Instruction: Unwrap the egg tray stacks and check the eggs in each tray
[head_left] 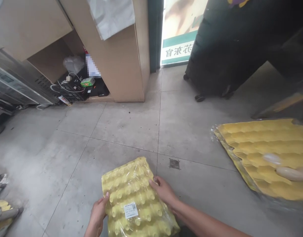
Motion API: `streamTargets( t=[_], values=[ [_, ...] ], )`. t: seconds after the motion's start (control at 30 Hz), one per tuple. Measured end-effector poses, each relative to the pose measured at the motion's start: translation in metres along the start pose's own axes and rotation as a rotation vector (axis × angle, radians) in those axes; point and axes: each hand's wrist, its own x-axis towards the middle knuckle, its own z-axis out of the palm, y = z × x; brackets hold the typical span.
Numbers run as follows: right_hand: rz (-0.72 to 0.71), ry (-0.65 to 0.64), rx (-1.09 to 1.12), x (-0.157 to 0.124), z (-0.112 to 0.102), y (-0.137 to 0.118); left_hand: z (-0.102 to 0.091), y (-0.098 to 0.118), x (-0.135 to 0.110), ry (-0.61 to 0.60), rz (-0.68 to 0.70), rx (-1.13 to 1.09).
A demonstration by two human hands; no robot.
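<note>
A yellow egg tray pack (135, 194), wrapped in clear plastic with a white printed label (130, 210) on it, is held above the floor near the bottom of the view. My left hand (98, 210) grips its left edge, thumb on top. On the opposite edge my right hand (163, 191) is closed, thumb on the upper face and fingers hidden beneath. Off to the right lies another yellow egg tray (262, 141) in clear plastic, with a pale rounded object (289, 173) on it that I cannot make out.
Grey tiled floor (126, 126) spreads ahead. A beige cabinet (116, 69) stands at the back, with a black crate (72, 90) in its lower opening. A dark wheeled object (215, 59) stands at the upper right beside a bright glass door (178, 39). Metal equipment (20, 82) is at left.
</note>
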Motion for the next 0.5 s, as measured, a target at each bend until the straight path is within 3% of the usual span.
streamTargets(
  t=[0.17, 0.5],
  values=[
    [-0.019, 0.083, -0.096, 0.003, 0.01, 0.007, -0.004, -0.01, -0.007, -0.015, 0.042, 0.001],
    [-0.001, 0.143, -0.148, 0.007, 0.019, 0.004, -0.011, -0.015, -0.011, -0.091, -0.098, -0.035]
  ],
)
